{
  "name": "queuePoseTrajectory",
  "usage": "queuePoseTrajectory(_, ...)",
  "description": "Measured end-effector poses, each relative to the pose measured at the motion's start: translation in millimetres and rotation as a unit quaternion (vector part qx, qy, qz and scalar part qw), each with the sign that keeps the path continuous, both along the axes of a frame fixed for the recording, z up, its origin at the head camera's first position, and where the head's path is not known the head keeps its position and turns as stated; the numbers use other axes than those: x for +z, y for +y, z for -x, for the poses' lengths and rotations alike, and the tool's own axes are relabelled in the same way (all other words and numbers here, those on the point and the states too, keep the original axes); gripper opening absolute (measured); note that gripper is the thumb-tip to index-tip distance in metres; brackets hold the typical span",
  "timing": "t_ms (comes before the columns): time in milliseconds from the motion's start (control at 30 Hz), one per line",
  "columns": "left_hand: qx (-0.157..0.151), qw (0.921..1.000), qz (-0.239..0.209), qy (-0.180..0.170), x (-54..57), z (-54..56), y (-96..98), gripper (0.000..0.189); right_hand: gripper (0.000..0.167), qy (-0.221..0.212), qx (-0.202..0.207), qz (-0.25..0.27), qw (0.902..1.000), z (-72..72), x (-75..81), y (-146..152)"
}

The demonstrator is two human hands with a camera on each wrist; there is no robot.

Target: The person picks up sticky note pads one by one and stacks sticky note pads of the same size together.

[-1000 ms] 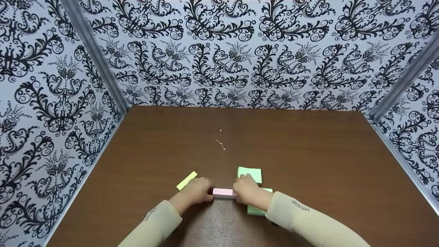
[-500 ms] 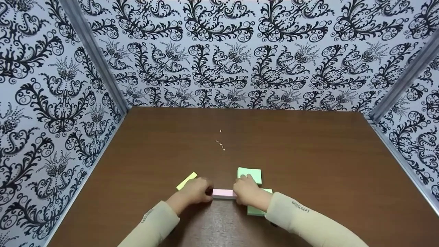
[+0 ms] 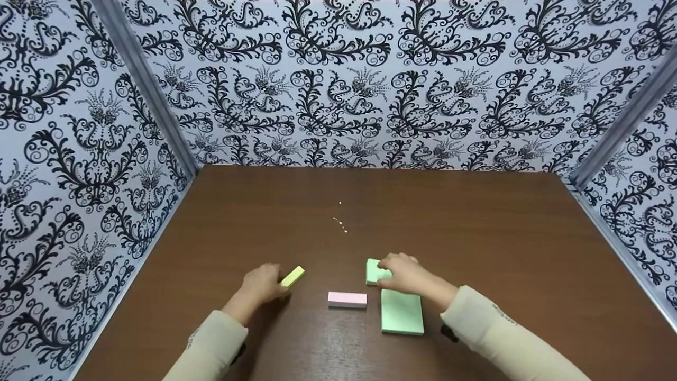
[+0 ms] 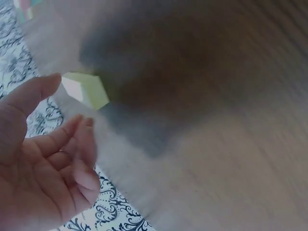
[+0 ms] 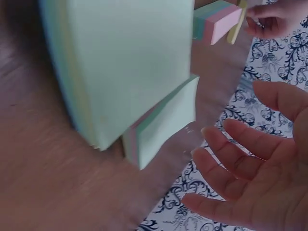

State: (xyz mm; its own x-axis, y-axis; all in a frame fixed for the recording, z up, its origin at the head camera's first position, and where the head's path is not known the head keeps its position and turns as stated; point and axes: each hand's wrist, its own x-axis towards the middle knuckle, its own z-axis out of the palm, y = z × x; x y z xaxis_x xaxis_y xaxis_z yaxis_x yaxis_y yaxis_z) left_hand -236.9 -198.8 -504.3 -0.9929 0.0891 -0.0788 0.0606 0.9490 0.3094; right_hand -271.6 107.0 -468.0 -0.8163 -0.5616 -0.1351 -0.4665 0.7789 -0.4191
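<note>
My left hand (image 3: 259,288) is at the near-left end of a narrow yellow sticky-note pad (image 3: 292,277). In the left wrist view its thumb and fingertips spread around the yellow pad (image 4: 86,90), with a gap below it. Over the smaller green sticky-note pad (image 3: 374,272) hovers my right hand (image 3: 407,272), covering its right part. The right wrist view shows that hand's fingers (image 5: 240,154) loosely spread, holding nothing. Between the hands lies a narrow pink-topped sticky-note stack (image 3: 347,299), with coloured layers below in the right wrist view. A larger green sticky-note pad (image 3: 402,312) lies nearer me.
All the pads lie on a brown wooden table (image 3: 476,222). Small white specks (image 3: 341,223) dot its middle. Patterned panels (image 3: 344,84) stand at the back and sides, joined by grey posts (image 3: 148,84).
Both hands have let go of the pink stack. The left has moved left to the yellow pad; the right has moved right and away from me, uncovering the larger green pad.
</note>
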Motion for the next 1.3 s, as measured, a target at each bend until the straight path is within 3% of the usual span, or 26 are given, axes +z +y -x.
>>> queuePoseTrajectory(200,-0.021,0.9984,0.042,0.031,-8.9,-0.1,1.9,0.022,0.035,-0.003,-0.007,0.012,0.9999,0.1,-3.7,6.0)
queuePoseTrajectory(500,-0.052,0.9964,0.038,0.056,-12.4,7.0,16.0,0.017,0.031,0.004,-0.001,0.007,1.0,0.1,-3.7,2.9)
queuePoseTrajectory(733,-0.083,0.9948,0.033,0.048,-12.3,21.2,33.0,0.01,0.027,0.064,0.033,-0.028,0.9971,5.7,-3.3,-11.3)
queuePoseTrajectory(967,-0.123,0.9898,0.044,0.056,-11.5,30.3,56.2,0.01,0.013,0.134,0.09,-0.079,0.9837,10.9,-5.2,-33.7)
queuePoseTrajectory(1300,-0.165,0.9793,0.08,0.085,-13.7,32.7,78.0,0.007,0.008,0.158,0.111,-0.219,0.9565,14.8,-20.1,-60.7)
